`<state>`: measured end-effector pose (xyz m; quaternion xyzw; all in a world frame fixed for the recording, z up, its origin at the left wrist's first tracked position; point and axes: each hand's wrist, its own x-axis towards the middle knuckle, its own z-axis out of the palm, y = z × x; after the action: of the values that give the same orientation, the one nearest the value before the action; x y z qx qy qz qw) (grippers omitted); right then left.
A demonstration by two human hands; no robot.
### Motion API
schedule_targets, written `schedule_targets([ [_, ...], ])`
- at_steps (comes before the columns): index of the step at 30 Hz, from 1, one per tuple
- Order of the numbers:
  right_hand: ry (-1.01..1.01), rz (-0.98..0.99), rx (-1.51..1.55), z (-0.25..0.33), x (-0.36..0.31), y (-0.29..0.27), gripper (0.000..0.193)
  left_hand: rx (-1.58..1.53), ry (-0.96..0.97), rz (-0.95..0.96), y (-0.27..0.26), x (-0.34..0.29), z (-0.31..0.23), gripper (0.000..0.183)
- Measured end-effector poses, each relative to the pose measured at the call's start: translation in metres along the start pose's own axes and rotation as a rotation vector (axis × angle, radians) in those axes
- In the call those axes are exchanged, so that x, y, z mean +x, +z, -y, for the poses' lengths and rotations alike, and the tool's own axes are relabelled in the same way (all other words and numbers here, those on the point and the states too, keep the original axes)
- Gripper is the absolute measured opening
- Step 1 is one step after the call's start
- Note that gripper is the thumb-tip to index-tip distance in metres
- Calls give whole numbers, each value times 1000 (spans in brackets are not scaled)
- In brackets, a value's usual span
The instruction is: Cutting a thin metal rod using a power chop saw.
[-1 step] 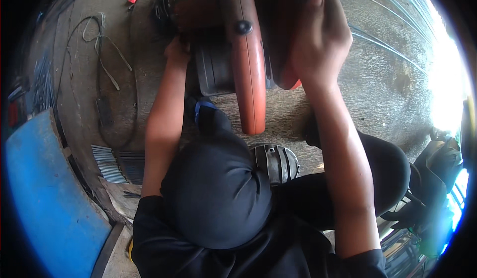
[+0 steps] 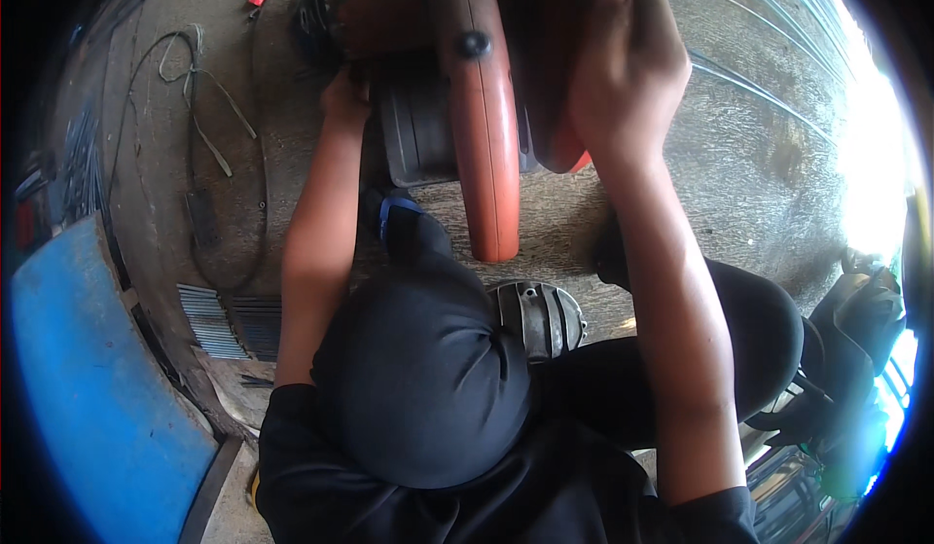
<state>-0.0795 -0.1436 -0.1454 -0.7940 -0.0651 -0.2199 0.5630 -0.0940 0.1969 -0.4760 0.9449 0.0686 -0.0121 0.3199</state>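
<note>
Side-lit fisheye view, strong glare at right

Light: bright, from the right; rim there burnt to white, blue fringing lower down. Floor (image 2: 754,155): paler right, dimmer left. Shadow: deep on the upper parts of the red machine (image 2: 481,106), detail lost. Focus: right hand (image 2: 634,82) slightly soft. Distortion: blue panel (image 2: 107,379) bowed; corners black.

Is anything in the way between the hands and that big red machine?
Nothing that I can see. The right hand is against the right side of the red machine; the left hand is at its left side, fingertips hidden. The ribbed metal piece lies nearer the body, not between.
</note>
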Motion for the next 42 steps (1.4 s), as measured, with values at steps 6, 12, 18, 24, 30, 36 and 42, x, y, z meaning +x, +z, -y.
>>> schedule_targets([
  [6, -48, -5, -63, 11, 7, -3, 37, -180, 68, -162, 2, -10, 0, 33],
  [12, 57, -61, -65, 12, -5, -9, 32, 271, 109, -103, -17, -14, -31, 36],
  [18, 62, -111, -51, -6, -19, -6, 34, 219, 128, -107, -19, -15, -43, 37],
  [24, -16, -166, -188, -9, -19, -4, 32, 176, 29, -185, -17, -18, -41, 35],
  [30, -20, -120, -213, -5, -19, -5, 29, -741, -124, -370, 6, -15, -44, 28],
  [36, 2, -119, -231, -3, -19, -5, 29, -933, -298, -417, 7, -12, -43, 31],
  [42, -9, -114, -247, -4, -20, -5, 29, -1306, -318, -397, 6, -8, -44, 29],
])
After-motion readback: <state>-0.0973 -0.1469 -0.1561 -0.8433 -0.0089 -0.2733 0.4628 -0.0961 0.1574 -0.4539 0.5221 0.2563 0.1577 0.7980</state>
